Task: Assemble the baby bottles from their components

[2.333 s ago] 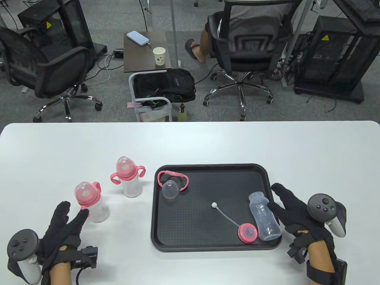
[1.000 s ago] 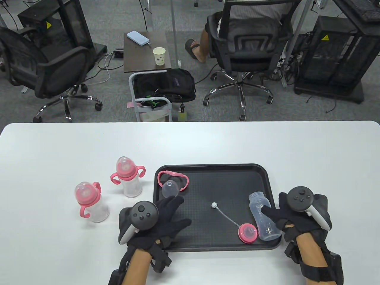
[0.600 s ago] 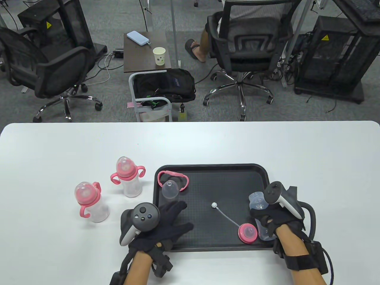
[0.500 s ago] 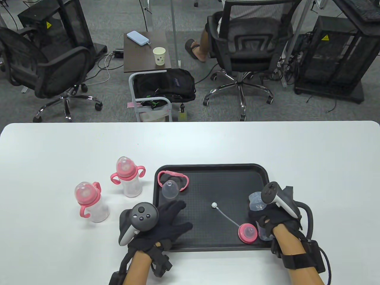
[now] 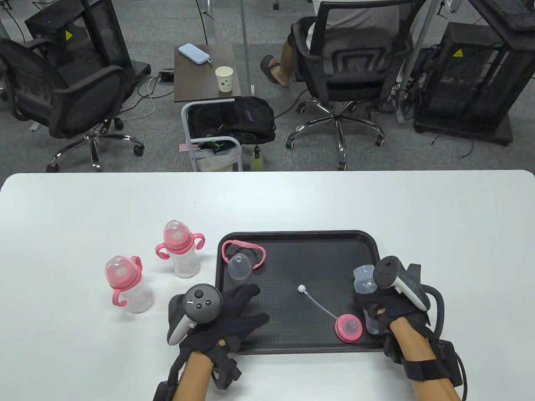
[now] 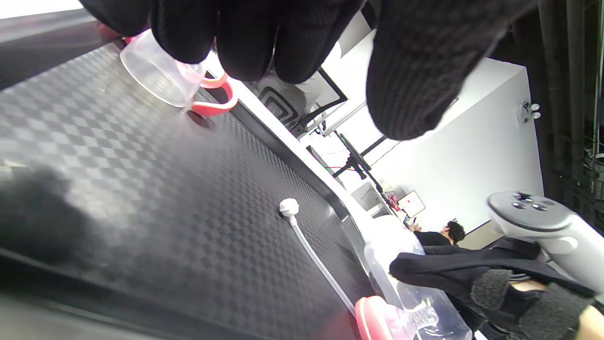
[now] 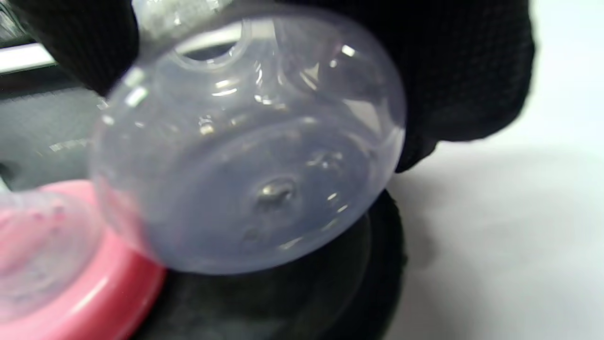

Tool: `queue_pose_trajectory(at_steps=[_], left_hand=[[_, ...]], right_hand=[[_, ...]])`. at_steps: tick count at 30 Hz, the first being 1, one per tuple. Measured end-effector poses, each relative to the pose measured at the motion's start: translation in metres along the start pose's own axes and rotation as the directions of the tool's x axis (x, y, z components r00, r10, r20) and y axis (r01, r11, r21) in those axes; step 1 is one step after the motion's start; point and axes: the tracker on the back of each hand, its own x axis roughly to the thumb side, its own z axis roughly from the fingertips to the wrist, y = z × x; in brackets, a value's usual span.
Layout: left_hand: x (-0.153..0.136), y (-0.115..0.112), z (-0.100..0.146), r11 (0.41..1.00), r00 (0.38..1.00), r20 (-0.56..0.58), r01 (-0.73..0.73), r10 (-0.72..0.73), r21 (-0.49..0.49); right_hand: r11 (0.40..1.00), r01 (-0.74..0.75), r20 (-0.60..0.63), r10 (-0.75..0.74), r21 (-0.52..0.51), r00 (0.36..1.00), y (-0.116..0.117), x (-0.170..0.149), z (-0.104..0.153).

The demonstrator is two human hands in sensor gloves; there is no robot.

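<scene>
My right hand [image 5: 382, 307] grips the clear bottle body [image 5: 364, 284] at the black tray's [image 5: 292, 242] right side and holds it tilted, neck up; its round base [image 7: 245, 156] fills the right wrist view. A pink collar with nipple [image 5: 348, 328] lies beside it, joined to a straw with a white weight [image 5: 301, 288]. My left hand [image 5: 240, 311] hovers open over the tray's left front, fingers spread, holding nothing. A clear cap [image 5: 239, 266] and a pink handle ring [image 5: 243, 246] lie at the tray's back left; both show in the left wrist view [image 6: 160, 75].
Two assembled bottles with pink handles stand on the white table left of the tray, one nearer [image 5: 125, 284] and one farther back [image 5: 180, 248]. The table's far half holds nothing. Chairs and a small side table stand beyond the far edge.
My left hand moved from the nearer assembled bottle over to the tray's left front. My right hand closed around the lying bottle body and tipped its neck up off the tray.
</scene>
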Motion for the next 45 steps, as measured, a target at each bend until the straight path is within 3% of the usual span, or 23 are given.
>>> queue_pose_trajectory(at_steps=[8,15,17,19,23,34,39,42,45], left_hand=[[-0.005,0.0,-0.001,1.0,1.0,-0.029,-0.006,0.006,0.001],[-0.006,0.001,0.0,1.0,0.999,-0.045,-0.009,0.009,0.004],[-0.007,0.001,0.001,1.0,0.999,-0.051,-0.011,0.011,0.005],[-0.008,0.0,0.001,1.0,0.998,-0.056,-0.012,0.013,0.007],[-0.009,-0.003,0.0,1.0,0.998,-0.066,-0.002,0.002,-0.006],[-0.009,0.004,0.0,0.999,0.996,-0.088,0.013,-0.01,0.039],[0.011,0.032,-0.004,0.956,0.979,-0.11,0.19,-0.169,0.224],[0.026,0.052,-0.013,0.939,0.968,-0.133,0.242,-0.215,0.246],[0.05,0.076,-0.032,0.877,0.934,-0.147,0.357,-0.326,0.323]], right_hand=[[0.978,0.121,0.132,-0.099,-0.169,0.986,-0.017,-0.011,0.016],[0.912,0.282,0.311,-0.186,-0.299,0.932,-0.02,-0.018,0.024],[0.856,0.422,0.418,-0.28,-0.298,0.864,-0.018,-0.023,0.023],[0.83,0.468,0.464,-0.299,-0.305,0.834,-0.017,-0.026,0.024],[0.752,0.607,0.595,-0.372,-0.256,0.712,-0.014,-0.033,0.024],[0.718,0.668,0.688,-0.385,-0.196,0.616,-0.015,-0.043,0.028],[0.729,0.67,0.696,-0.409,-0.141,0.591,-0.012,-0.042,0.029],[0.735,0.665,0.699,-0.407,-0.132,0.589,-0.013,-0.04,0.03],[0.731,0.67,0.704,-0.41,-0.126,0.58,-0.013,-0.04,0.031]])
